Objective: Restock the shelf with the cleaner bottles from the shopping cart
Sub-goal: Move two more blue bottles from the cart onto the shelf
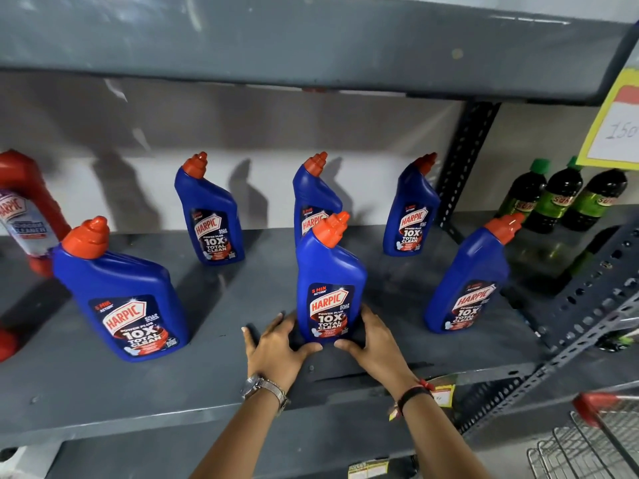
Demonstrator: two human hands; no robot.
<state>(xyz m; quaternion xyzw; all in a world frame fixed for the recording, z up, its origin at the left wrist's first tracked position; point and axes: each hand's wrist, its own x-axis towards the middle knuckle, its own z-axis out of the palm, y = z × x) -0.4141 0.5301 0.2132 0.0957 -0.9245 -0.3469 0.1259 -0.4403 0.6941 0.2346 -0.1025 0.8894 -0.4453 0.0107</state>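
Several blue cleaner bottles with orange caps stand upright on the grey shelf (214,371) in two rows. In the front row's middle stands one blue bottle (329,267), its label facing me. My left hand (276,344) cups its base from the left and my right hand (371,340) cups it from the right, thumbs meeting in front. The bottle rests on the shelf. Other front bottles stand at the left (121,292) and the right (466,281). Behind are three more, left (209,212), middle (313,191) and right (411,209).
A red cleaner bottle (26,205) leans at the far left. Dark bottles with green caps (553,198) fill the neighbouring bay past a perforated upright (463,160). The wire shopping cart (594,440) with a red handle sits at the lower right. An upper shelf (311,46) overhangs.
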